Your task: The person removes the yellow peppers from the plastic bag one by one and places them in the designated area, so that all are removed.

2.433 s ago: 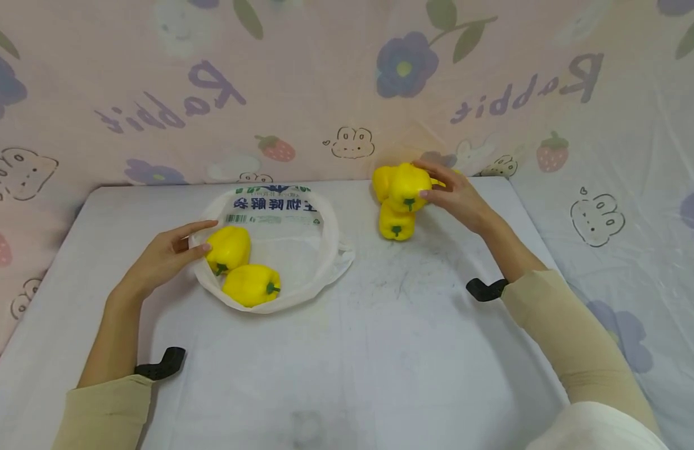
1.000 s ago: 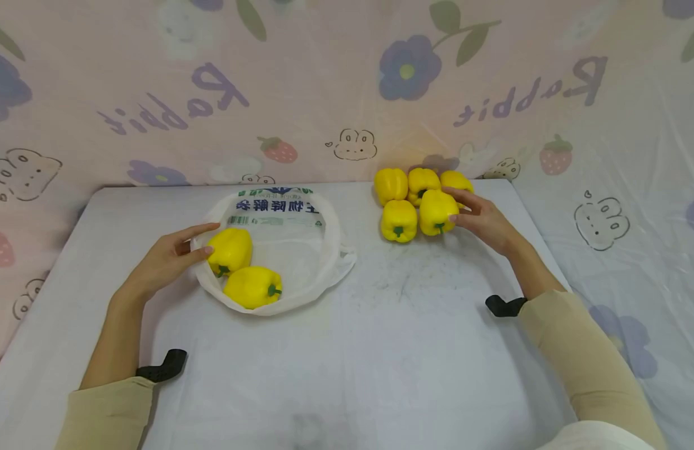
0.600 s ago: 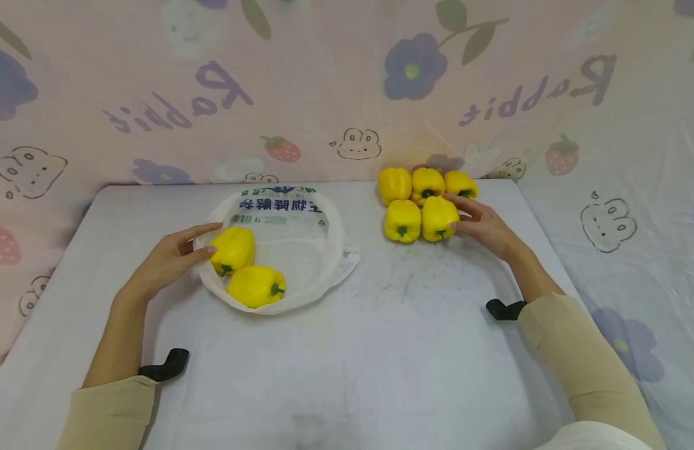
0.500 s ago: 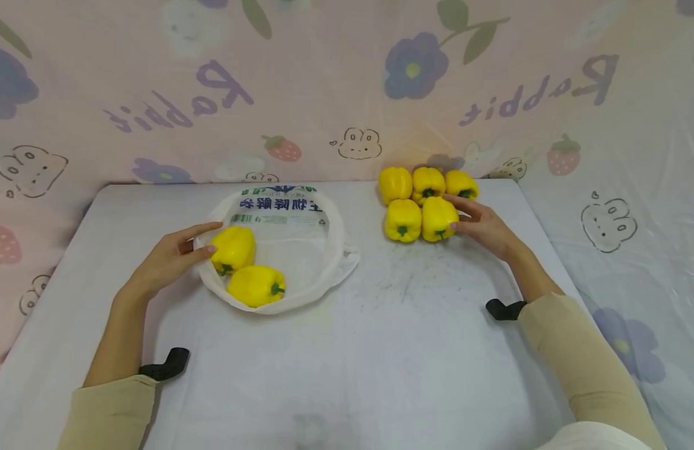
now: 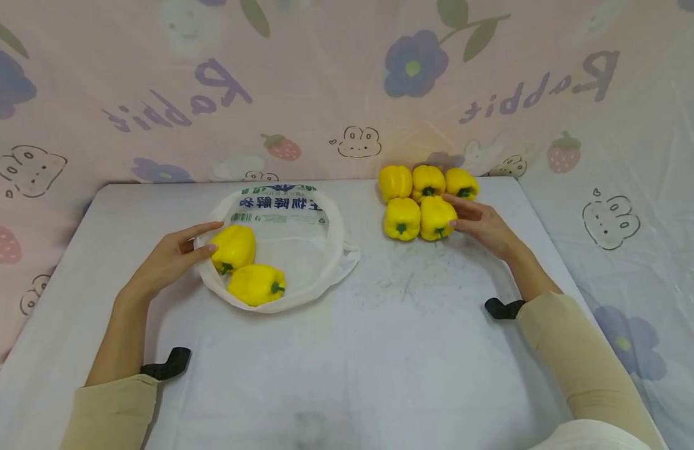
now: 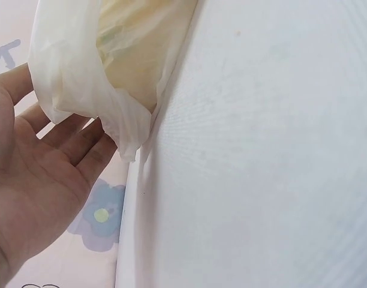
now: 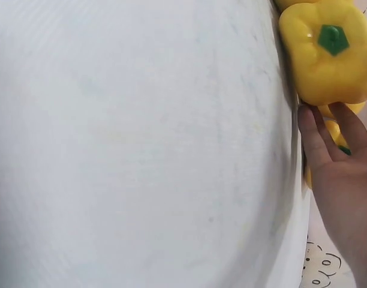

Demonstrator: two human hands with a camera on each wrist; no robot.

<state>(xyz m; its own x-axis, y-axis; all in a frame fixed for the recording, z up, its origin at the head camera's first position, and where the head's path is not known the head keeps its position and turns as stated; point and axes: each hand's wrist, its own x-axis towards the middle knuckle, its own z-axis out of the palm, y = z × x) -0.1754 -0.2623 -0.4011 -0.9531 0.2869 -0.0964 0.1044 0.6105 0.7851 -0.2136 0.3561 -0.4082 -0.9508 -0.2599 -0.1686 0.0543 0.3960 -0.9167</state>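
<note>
On the left in the head view, a white plastic bag (image 5: 310, 295) lies with its mouth spread wide and printed lettering inside. My left hand (image 5: 169, 259) pinches its left rim between thumb and fingers; in the left wrist view, fingers lie behind the thin film. Two yellow bell peppers, one (image 5: 234, 247) beside my thumb and another (image 5: 256, 285) nearer the front, lie inside. At the right, my right hand (image 5: 484, 228) holds a yellow bell pepper (image 5: 437, 217) by its right side, thumb in front and fingers behind. Its green stem (image 7: 333, 39) shows in the right wrist view.
Touching the held pepper's left is another yellow pepper (image 5: 402, 220). Behind stand three more peppers, left (image 5: 394, 183), middle (image 5: 428, 181) and right (image 5: 462, 182). A patterned curtain (image 5: 302, 94) rises along the back edge of the white table (image 5: 347, 375).
My right hand has brought its pepper down from above the others to the right front of the group, where it now rests on the table. The left hand stays at the bag's rim.
</note>
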